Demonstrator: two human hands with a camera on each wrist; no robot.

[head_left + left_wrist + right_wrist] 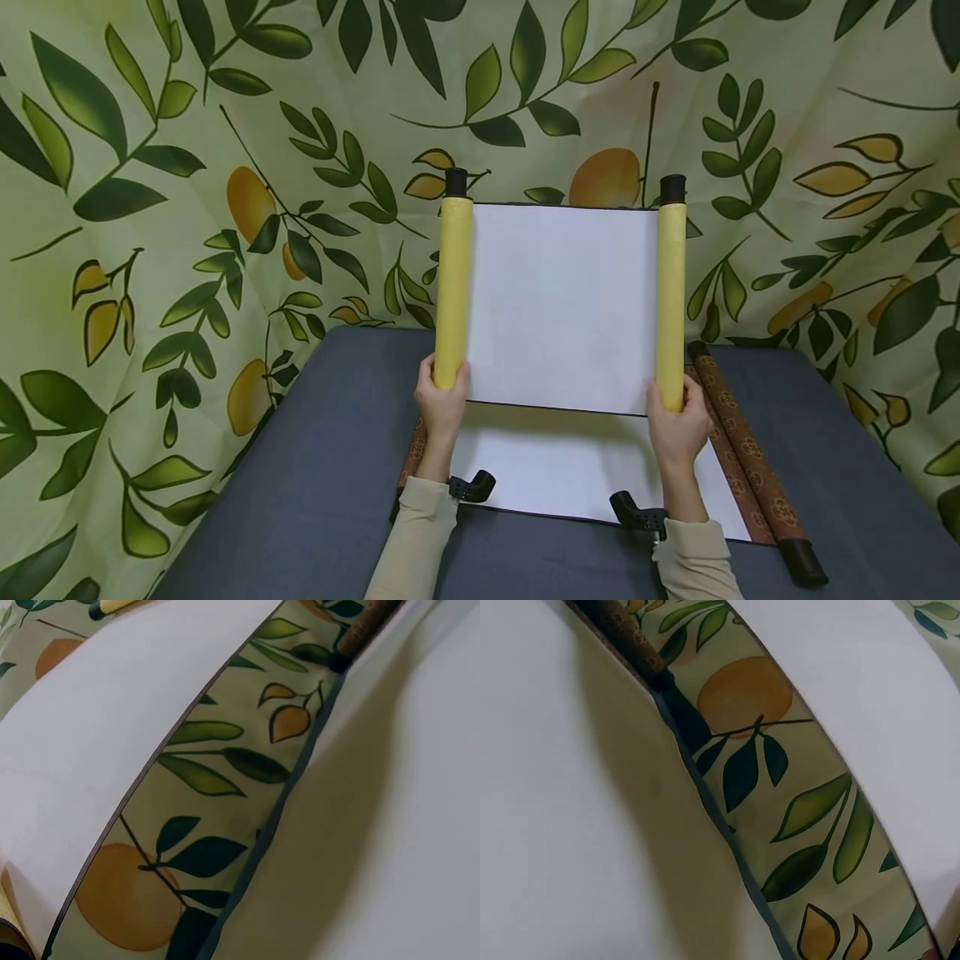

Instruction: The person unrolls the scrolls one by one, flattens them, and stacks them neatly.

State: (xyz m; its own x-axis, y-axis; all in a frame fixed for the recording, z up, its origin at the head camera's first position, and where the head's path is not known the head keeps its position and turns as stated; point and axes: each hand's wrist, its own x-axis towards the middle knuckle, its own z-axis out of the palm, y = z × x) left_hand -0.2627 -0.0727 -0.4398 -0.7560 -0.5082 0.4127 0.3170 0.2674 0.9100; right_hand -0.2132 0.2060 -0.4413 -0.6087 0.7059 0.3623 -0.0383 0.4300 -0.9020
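My left hand [442, 402] grips the lower end of the left yellow roller of a scroll [562, 308]. The right hand [678, 425] holds the bottom of its other yellow roller. Between the rollers the scroll's white sheet stretches out, blank on the side facing me, raised above the table. Black knobs cap the tops of both rollers. Below and behind it a second scroll [547, 467] lies unrolled on the table, with a white sheet and brown patterned rollers. In the left wrist view, the raised sheet [112, 727] shows its thin dark edge; the left hand is out of sight there.
A dark grey-blue cloth covers the table [300, 475]. The brown right roller [750, 450] lies slanted, its black knob close to the front right. Behind the table hangs a curtain [337, 83] printed with leaves and orange fruit.
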